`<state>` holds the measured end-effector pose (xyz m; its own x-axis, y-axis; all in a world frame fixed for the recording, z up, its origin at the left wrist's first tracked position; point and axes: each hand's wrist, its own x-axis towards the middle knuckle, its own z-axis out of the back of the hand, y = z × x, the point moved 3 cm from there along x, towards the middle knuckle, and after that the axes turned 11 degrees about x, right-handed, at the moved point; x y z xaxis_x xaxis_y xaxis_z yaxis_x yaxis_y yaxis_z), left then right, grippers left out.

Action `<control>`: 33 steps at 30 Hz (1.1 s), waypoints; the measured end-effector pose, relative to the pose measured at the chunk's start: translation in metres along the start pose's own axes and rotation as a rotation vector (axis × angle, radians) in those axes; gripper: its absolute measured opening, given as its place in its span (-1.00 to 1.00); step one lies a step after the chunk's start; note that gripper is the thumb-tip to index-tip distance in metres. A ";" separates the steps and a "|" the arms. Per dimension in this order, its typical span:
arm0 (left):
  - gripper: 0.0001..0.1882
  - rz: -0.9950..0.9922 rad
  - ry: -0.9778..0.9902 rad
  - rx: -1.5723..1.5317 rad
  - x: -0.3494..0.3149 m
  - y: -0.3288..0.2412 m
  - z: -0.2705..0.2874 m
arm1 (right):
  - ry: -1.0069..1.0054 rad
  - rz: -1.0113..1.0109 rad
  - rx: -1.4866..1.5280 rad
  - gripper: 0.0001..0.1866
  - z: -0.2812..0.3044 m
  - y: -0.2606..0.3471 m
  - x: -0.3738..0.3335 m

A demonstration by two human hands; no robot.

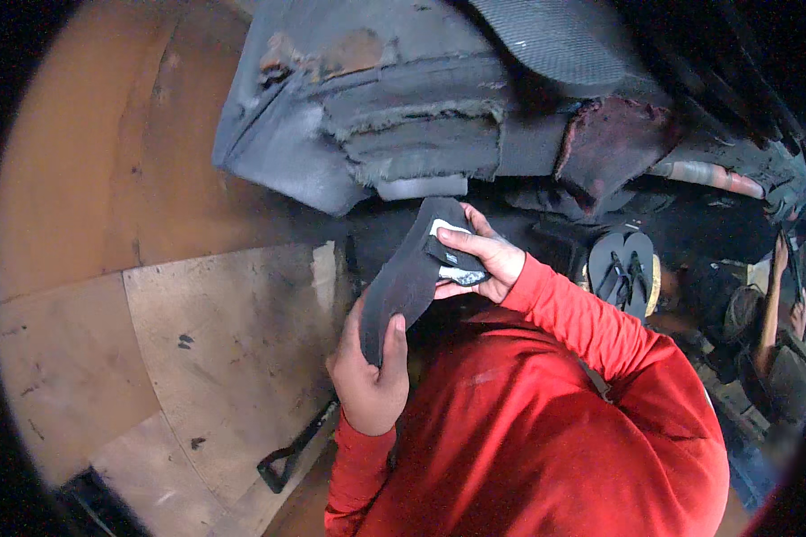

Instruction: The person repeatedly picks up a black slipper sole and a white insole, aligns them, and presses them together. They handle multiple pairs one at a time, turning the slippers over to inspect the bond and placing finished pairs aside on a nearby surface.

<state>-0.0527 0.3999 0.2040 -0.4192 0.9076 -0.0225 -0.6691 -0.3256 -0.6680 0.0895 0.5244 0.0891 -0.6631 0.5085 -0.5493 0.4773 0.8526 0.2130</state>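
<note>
A long dark grey shoe sole (401, 273) is held slanted in front of my red shirt. My left hand (372, 380) is closed round its near end, the thumb lying on the face. At the far end, my right hand (493, 255) is closed on a small black pad (454, 256) with white patches, thumb on top and fingers below. The pad lies over the sole's edge; whether my right fingers also grip the sole is hidden. Just beyond the sole's far tip is a pale ledge (421, 187) of a dusty grey machine (287, 148).
Ragged cloth (430, 143) and a dark red rag (613, 143) hang on the machine. A pair of dark flip-flops (622, 268) is at my right. Another person's arm (773, 295) shows at far right. Stained wooden boards (233, 349) and a black handle (287, 461) lie left.
</note>
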 end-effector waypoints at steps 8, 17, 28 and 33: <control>-0.41 0.027 0.051 -0.338 -0.039 0.033 -0.020 | 0.178 0.082 0.038 0.01 0.008 -0.023 0.010; -0.52 -0.004 0.137 -0.177 0.059 0.019 -0.073 | 0.116 -0.154 0.105 -0.58 0.081 -0.007 0.089; -0.53 0.060 0.102 -0.208 0.015 0.027 -0.055 | -0.009 -0.119 -0.031 -0.30 0.050 0.007 0.045; -0.49 0.176 0.128 -0.234 -0.054 0.055 -0.043 | -0.048 -0.059 -0.093 0.30 0.028 -0.004 0.013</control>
<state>-0.0405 0.3441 0.1361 -0.4255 0.8734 -0.2368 -0.4275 -0.4246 -0.7981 0.0948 0.5239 0.0588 -0.6590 0.4526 -0.6007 0.3812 0.8895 0.2520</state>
